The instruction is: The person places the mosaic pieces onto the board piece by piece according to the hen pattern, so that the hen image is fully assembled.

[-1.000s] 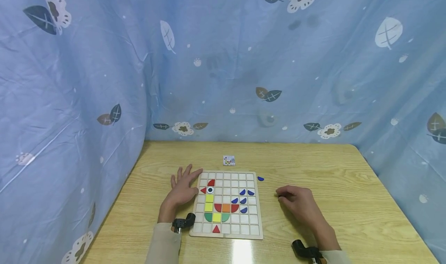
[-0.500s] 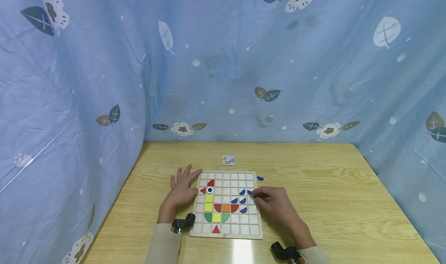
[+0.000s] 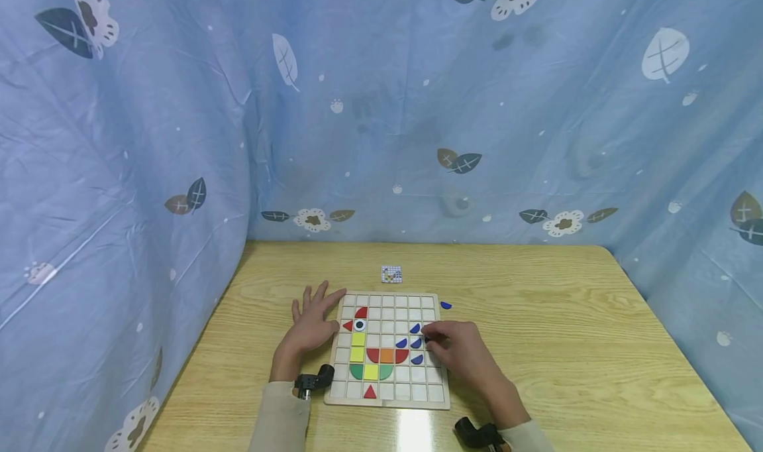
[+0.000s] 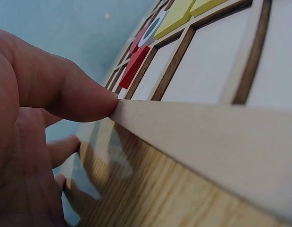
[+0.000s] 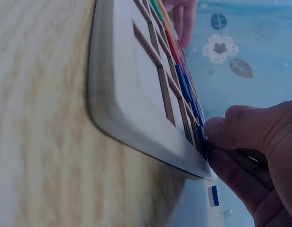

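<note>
A wooden grid board [image 3: 386, 404] lies on the table, holding flat coloured tiles. My left hand [image 3: 310, 333] is spread along its left side; in the left wrist view the thumb [image 4: 91, 101] touches the frame. Over the right column, my right hand [image 3: 459, 346] pinches a blue half-circle tile [image 3: 426, 340], mostly hidden by the fingertips. Just left of it sit several placed blue tiles [image 3: 416, 343]. Red, yellow, orange and green tiles, among them an orange square [image 3: 387, 356], and a round eye tile [image 3: 359, 325] form a bird-like figure.
One loose blue half-circle tile [image 3: 446, 305] lies beside the board's upper right corner. Behind the board is a small printed card [image 3: 391, 274] with a grid picture. A blue patterned curtain [image 3: 381, 107] encloses the wooden table [image 3: 566, 326] at the back and sides.
My right hand has come leftward from the bare table to the board's right column, bringing a blue tile, and now covers a blue tile there. My left hand has stayed put.
</note>
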Demonstrator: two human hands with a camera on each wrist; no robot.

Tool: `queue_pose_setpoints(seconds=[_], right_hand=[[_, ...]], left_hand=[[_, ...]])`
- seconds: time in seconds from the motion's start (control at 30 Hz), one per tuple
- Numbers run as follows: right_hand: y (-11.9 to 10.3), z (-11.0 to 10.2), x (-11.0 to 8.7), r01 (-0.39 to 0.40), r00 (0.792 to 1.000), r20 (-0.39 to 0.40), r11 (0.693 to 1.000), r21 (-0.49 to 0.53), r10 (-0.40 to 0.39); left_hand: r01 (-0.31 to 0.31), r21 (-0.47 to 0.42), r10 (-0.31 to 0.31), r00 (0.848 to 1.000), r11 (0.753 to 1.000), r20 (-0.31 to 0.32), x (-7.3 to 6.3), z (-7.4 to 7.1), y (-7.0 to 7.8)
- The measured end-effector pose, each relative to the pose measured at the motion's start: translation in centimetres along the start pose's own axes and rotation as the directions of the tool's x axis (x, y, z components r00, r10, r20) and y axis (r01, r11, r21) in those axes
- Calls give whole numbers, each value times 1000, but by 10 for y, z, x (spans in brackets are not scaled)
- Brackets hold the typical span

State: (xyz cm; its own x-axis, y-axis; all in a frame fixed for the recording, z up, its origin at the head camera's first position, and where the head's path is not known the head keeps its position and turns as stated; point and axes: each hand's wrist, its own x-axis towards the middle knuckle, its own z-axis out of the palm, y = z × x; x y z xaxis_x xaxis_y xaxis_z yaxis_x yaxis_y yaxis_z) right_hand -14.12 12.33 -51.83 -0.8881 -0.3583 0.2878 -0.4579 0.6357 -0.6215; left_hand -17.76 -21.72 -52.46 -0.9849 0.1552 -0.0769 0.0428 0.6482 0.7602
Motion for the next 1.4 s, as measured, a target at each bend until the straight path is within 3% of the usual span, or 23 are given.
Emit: queue_pose_setpoints(seconds=[0.77,0.97,1.17,1.4], right_hand=[[-1,-4,0,18,998,65,1000,21,-19],[2,-16,4,-10,1000,5,1000,3,10],[21,-37,18,-20,997,-75,1000,-24,18],[42,-46,32,-71,994,-86,997,-13,70]], left_hand=[[4,10,-4,1000,1000,3,0,-1,-1],[-6,-1,6,1000,1000,5,1,-1,0],[-4,3,4,1000,1000,10,2,-1,-1],[8,9,-8,1000,1000,15,0,-1,0]])
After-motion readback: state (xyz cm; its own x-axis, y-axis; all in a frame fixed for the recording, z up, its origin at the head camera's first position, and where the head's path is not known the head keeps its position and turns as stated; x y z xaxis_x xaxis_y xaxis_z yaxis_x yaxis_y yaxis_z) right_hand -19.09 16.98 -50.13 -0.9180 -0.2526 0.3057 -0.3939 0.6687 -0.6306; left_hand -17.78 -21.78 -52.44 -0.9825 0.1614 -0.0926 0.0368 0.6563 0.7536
